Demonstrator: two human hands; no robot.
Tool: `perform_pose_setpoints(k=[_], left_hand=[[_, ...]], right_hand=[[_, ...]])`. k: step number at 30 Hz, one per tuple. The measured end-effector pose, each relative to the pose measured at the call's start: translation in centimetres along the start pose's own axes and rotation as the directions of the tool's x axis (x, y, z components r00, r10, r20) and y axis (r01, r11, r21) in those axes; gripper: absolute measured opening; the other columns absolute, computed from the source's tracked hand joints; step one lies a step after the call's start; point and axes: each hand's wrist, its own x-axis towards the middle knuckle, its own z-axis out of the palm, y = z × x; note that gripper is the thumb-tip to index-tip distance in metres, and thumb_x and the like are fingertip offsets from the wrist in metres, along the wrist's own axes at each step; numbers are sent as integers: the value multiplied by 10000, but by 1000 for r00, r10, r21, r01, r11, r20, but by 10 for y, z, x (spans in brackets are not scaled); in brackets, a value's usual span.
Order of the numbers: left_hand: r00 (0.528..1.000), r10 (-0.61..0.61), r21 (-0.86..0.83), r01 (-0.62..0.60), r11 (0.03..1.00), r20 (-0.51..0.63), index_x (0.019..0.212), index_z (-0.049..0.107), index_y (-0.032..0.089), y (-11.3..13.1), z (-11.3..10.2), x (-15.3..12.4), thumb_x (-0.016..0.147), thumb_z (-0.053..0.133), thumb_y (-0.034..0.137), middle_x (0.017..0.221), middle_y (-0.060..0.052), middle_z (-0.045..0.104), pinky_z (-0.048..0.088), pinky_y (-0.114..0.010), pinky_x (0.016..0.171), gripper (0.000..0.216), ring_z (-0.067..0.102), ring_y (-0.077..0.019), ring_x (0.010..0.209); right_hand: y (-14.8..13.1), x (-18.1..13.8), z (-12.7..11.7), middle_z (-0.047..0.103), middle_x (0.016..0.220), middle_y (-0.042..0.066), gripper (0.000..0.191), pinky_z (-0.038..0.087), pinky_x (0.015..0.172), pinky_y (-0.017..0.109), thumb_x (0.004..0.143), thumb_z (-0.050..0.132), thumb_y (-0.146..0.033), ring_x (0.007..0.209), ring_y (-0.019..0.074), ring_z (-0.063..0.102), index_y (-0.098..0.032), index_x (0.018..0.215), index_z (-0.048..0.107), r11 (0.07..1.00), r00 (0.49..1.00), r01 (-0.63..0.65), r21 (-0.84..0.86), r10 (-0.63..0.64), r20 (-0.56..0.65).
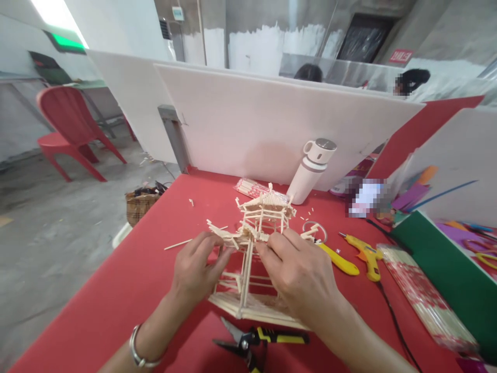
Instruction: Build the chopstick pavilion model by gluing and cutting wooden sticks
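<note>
A small pavilion model built of thin pale wooden sticks stands upright on the red table, with a tiered roof and a wide base. My left hand is closed at the left eave, thumb and fingers pinched on the model's sticks. On the opposite side, my right hand has its fingers curled against the eave, hiding part of the frame behind it. Just in front of the base lie shears with black and yellow handles, blades apart. To the right are a yellow-handled cutter and a yellow glue gun.
Behind the model stand a white thermos and a pack of sticks. A second stick pack lies right, beside a green box. White boards border the table's far side. Two people's heads show beyond.
</note>
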Motion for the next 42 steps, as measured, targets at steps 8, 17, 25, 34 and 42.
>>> perform_pose_setpoints(k=[8, 17, 25, 34, 42], left_hand=[[1000, 11, -25, -11, 1000, -16, 848, 611, 206, 3, 0, 0, 917, 677, 239, 795, -5, 707, 497, -234, 684, 101, 674, -135, 712], [997, 54, -32, -56, 998, -54, 934, 636, 193, 1, 1, -2, 888, 723, 184, 855, -21, 734, 520, -229, 720, 99, 699, -145, 767], [988, 80, -49, -87, 995, -131, 936, 685, 189, 3, 4, -1, 873, 740, 154, 862, -34, 728, 531, -232, 724, 91, 691, -142, 762], [994, 28, -126, -41, 991, -101, 858, 670, 180, 11, -1, 10, 869, 746, 153, 803, -4, 705, 519, -192, 677, 82, 663, -104, 708], [996, 17, -130, -28, 991, -91, 851, 662, 188, 11, -2, 10, 873, 741, 151, 796, 10, 695, 513, -186, 673, 89, 644, -90, 696]], right_hand=[[-1, -2, 1, 593, 771, 34, 139, 276, 582, 325, 843, 598, -84, 734, 181, 452, -161, 920, 685, 1000, 1000, 4, -1, -4, -4], [-1, -2, 1, 580, 774, 30, 141, 268, 586, 332, 849, 601, -66, 740, 182, 449, -149, 917, 692, 1000, 1000, -8, 20, 8, -6], [0, -2, 1, 575, 780, 32, 151, 278, 583, 340, 858, 601, -78, 743, 191, 436, -142, 942, 709, 999, 1000, -14, 35, 14, 8], [0, -2, 1, 589, 783, 38, 167, 276, 577, 340, 858, 596, -90, 740, 187, 432, -135, 974, 708, 999, 1000, -14, 43, 15, -19], [1, -2, 2, 608, 798, 46, 193, 303, 579, 336, 853, 590, -111, 749, 188, 451, -129, 1001, 713, 1000, 999, -2, 30, 3, -37]])
